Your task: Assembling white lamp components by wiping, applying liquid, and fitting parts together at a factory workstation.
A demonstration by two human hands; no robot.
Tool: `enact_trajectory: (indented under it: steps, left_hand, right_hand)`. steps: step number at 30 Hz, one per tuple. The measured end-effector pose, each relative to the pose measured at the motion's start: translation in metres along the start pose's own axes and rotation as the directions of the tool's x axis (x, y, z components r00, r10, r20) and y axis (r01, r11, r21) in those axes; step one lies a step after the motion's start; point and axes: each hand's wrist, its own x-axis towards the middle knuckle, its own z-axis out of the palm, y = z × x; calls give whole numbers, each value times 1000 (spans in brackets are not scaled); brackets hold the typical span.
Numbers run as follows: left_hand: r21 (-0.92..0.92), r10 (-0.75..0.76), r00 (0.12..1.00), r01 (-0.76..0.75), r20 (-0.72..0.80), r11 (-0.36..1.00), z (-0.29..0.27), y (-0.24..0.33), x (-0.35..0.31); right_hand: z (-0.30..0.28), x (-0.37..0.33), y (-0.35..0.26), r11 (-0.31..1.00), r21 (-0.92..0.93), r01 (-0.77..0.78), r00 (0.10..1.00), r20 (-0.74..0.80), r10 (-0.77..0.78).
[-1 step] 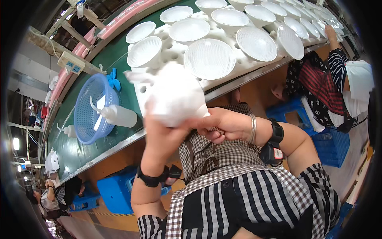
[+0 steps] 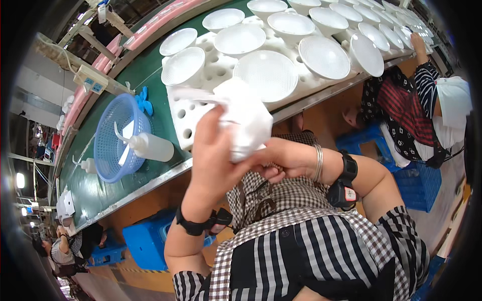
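Observation:
In front of my chest my left hand (image 2: 208, 150) is closed on a crumpled white cloth (image 2: 248, 120), slightly blurred by motion. My right hand (image 2: 268, 159) meets it below, fingers curled at the underside of the cloth bundle. What sits under the cloth is hidden. Just beyond stands a wide white reflector lamp (image 2: 266, 75) with a ribbed round face. It rests in a thick white foam tray (image 2: 175, 108) punched with round holes. More such lamps (image 2: 324, 56) stand face up in rows to the right.
On the green bench top (image 2: 108, 193) are a blue plastic basket (image 2: 103, 168), a white squeeze bottle (image 2: 156, 147) with a bent spout and a blue knob-like piece (image 2: 144, 100). A metal rim (image 2: 143, 183) edges the bench. A co-worker's hand (image 2: 417, 42) is at the far right. Blue stools (image 2: 145, 243) stand below.
My left hand has shifted a little right and turned, its fingers now higher on the cloth. The white bundle has moved slightly right. My right hand has barely moved.

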Motion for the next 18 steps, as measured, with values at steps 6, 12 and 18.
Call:
enact_trajectory:
  steps: [6,12,18]
  left_hand:
    - [-77,-101,988,93,-114,993,31,-24,12]
    - [-506,-408,886,253,-222,825,33,-59,-1]
    - [-795,-651,724,246,-230,555,22,-88,-12]
  right_hand:
    - [-13,11,-6,990,39,-138,986,-92,141]
    - [-20,9,-4,992,-30,-123,992,-30,123]
    - [-28,-32,-24,877,-479,25,980,186,73]
